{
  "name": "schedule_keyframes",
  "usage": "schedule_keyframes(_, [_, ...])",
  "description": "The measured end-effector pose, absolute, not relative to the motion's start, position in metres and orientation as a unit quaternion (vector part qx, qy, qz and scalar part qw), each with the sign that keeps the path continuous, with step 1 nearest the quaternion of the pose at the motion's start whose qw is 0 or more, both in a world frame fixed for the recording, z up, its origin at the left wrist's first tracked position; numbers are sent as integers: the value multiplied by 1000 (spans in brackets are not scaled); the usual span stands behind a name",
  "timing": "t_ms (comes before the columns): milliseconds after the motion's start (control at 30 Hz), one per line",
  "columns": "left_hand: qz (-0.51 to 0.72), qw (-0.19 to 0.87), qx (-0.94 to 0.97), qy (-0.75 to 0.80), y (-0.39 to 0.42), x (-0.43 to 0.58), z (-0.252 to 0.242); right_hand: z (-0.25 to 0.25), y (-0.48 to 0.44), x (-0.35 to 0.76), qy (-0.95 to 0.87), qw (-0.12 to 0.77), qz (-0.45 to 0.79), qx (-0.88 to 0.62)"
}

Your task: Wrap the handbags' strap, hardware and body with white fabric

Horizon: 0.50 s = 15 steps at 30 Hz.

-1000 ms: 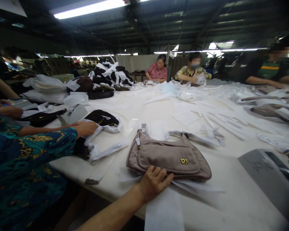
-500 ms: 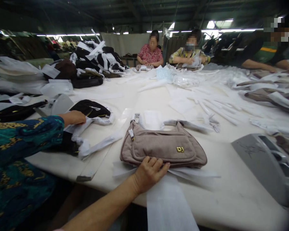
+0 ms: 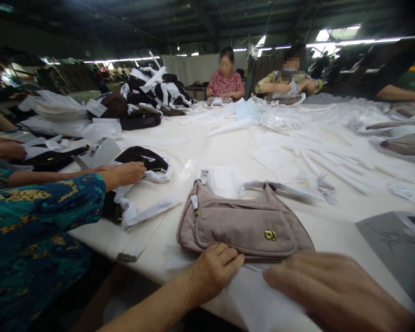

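On one table [image 3: 224,144], the left hand [image 3: 216,267] grips one bag [image 3: 238,226]; whether the right hand [image 3: 332,283] grasps is unclear.

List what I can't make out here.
All in the head view:
Bag: back, hidden behind its front.
Left hand: palm, hidden by the back of the hand.
Right hand: blurred; contact with the paper unclear.
Grey stand: cut off by the right edge.

Factory workshop: several workers [image 3: 226,86] around one broad desk [image 3: 224,143], bags [image 3: 140,121] heaped upper left, strip lights [image 3: 376,40] below roof beams [image 3: 204,18].
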<state>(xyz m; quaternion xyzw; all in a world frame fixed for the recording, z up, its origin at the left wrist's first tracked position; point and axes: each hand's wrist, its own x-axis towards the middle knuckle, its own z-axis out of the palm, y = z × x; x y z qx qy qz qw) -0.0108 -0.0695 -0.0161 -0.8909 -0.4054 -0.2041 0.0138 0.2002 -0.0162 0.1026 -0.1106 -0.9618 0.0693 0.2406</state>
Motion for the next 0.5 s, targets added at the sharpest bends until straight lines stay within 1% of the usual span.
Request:
schedule_keyframes(100, [-208,-56,-889,-404,-76,-15,-11,110,29,177,-946,235,135,-176])
schedule_keyframes(233, [-270,-82,-849,-446,-77,-11,-13,101,58,151,-929,211,206,-225])
schedule_keyframes(267, [-287,-85,-842,-449,-76,-10,-15,98,58,150,-919,229,210,-244])
schedule_keyframes(300, [-302,-90,-838,-446,-75,-9,-17,93,55,153,-900,268,203,-278])
schedule_keyframes(367, [-320,-109,-833,-438,-75,-8,-22,81,40,170,-823,377,155,-397])
schedule_keyframes(400, [-326,-122,-830,-437,-75,-8,-23,72,30,183,-772,418,127,-462])
schedule_keyframes(433, [-328,-135,-827,-437,-75,-8,-24,62,19,196,-729,439,101,-516])
schedule_keyframes(467, [-327,-147,-825,-437,-76,-9,-24,49,7,210,-711,429,90,-550])
schedule_keyframes(500, [-325,-155,-824,-438,-76,-9,-24,36,-4,223,-722,408,86,-552])
